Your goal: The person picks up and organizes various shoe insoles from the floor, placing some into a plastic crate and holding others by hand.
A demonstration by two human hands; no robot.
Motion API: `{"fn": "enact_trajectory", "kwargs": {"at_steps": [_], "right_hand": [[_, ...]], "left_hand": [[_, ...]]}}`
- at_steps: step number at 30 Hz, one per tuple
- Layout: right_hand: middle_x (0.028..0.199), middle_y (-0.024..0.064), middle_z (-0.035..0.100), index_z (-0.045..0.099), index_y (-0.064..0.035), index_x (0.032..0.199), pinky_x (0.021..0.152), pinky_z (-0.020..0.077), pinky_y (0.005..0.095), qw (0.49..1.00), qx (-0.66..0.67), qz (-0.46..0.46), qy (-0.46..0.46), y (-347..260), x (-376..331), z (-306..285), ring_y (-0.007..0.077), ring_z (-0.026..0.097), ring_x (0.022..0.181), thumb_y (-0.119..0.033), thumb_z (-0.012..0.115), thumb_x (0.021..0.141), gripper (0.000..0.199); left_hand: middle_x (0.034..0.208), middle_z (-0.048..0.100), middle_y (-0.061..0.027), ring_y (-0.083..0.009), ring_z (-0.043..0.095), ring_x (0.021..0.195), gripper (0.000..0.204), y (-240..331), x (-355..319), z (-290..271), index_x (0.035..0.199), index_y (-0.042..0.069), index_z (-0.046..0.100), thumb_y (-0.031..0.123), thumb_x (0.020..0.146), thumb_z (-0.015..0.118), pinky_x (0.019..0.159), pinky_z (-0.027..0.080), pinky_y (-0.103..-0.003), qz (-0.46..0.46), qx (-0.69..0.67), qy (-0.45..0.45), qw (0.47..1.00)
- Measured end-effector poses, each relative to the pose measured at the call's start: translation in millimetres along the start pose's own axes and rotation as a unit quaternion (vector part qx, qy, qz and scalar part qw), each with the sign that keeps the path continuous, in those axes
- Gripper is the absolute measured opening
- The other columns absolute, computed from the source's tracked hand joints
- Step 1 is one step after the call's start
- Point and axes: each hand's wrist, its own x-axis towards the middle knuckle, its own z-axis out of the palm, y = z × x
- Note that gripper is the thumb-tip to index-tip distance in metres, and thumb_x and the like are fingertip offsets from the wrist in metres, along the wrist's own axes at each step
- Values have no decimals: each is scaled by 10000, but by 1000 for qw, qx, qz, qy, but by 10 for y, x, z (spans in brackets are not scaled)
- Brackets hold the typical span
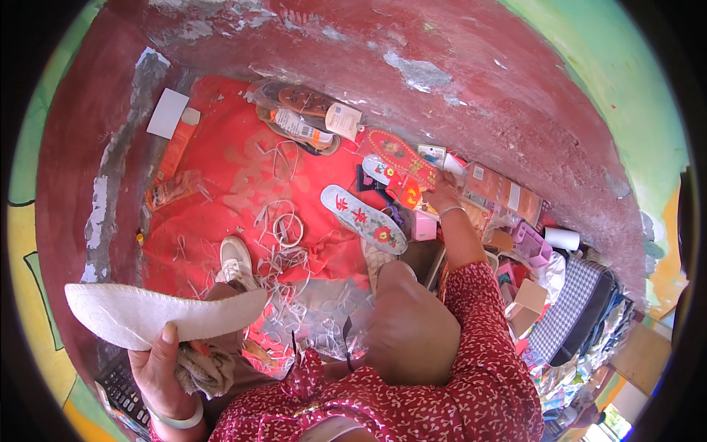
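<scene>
My left hand (163, 372) is closed on a plain white insole (162, 313), thumb on its near face, at the lower left. Beside that hand a crumpled brown-grey cloth (205, 370) lies near my lap. At the right, my right hand (443, 196) reaches down to a red insole embroidered with flowers (398, 155), its fingers closed at the insole's lower end and partly hidden. Just below are a small red and yellow piece (403, 190) and a pink box (423, 225). A pale grey insole with red embroidery (364, 218) lies in front of my knee.
A red cloth (221, 162) covers the floor, strewn with white cords (287, 230). Packaged footwear (305, 121) lies by the flaking red wall (412, 66). Boxes (501, 193) and a houndstooth-patterned bag (571, 306) crowd the right. A dark keypad-like object (121, 387) stands lower left.
</scene>
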Motion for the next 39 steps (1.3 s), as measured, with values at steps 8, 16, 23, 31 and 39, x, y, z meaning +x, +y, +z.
{"fn": "enact_trajectory", "kwargs": {"at_steps": [8, 16, 23, 31, 39], "right_hand": [[1167, 117, 547, 484, -123, 1218, 898, 403, 447, 998, -18, -62, 18, 223, 348, -43, 283, 524, 1065, -350, 534, 812, 468], [969, 92, 640, 584, -76, 1070, 780, 470, 346, 954, 241, -85, 159, 776, 90, -288, 236, 605, 892, -181, 531, 856, 244], [1001, -8, 599, 580, -33, 1127, 874, 398, 238, 789, 598, -120, -75, 79, -213, -683, 86, 524, 956, -132, 564, 866, 280], [1101, 64, 576, 487, 55, 1195, 856, 423, 260, 730, 626, -210, -176, -1486, 553, -1058, 117, 542, 949, -155, 563, 862, 401], [768, 111, 639, 665, -82, 849, 672, 462, 333, 963, 166, -132, 164, -1221, 1366, -557, 206, 613, 725, -277, 542, 800, 236]], "left_hand": [[649, 568, -69, -136, 531, 559, 184, -12, 36, 134, 971, 22, 521, 175, 872, 545, 540, 426, -238, 7, 13, 6, 1000], [625, 570, -78, -146, 532, 543, 164, -19, 37, 49, 946, 18, 526, 161, 870, 547, 524, 424, -241, 9, -4, 17, 1000], [651, 592, -106, -175, 565, 551, 148, 16, 28, -102, 944, 1, 528, 114, 852, 556, 521, 449, -254, -13, -40, -9, 999], [675, 599, -114, -186, 567, 540, 161, 92, 134, -231, 956, -4, 525, 108, 846, 562, 509, 452, -261, -34, -56, -28, 997], [615, 573, -102, -173, 546, 524, 180, -28, 121, -362, 959, 1, 513, 153, 864, 535, 506, 438, -248, -3, -21, 11, 1000]]}}
